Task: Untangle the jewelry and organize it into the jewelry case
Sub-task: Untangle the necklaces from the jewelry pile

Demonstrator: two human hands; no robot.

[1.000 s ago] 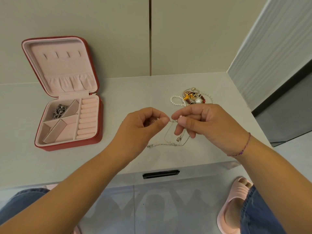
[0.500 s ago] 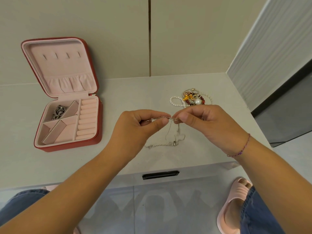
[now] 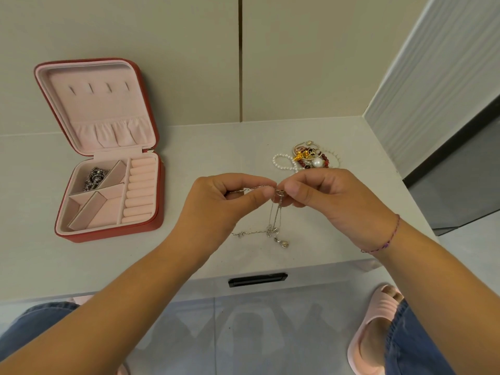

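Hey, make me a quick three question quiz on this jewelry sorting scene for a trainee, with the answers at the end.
1. True or false: the jewelry case has its lid closed.
2. Multiple choice: what do the left hand and right hand both pinch? A) a pearl strand B) the thin silver chain C) a ring
3. Fill in: the tangled pile lies on the table to the person's ____ of the case.
Key: 1 false; 2 B; 3 right.
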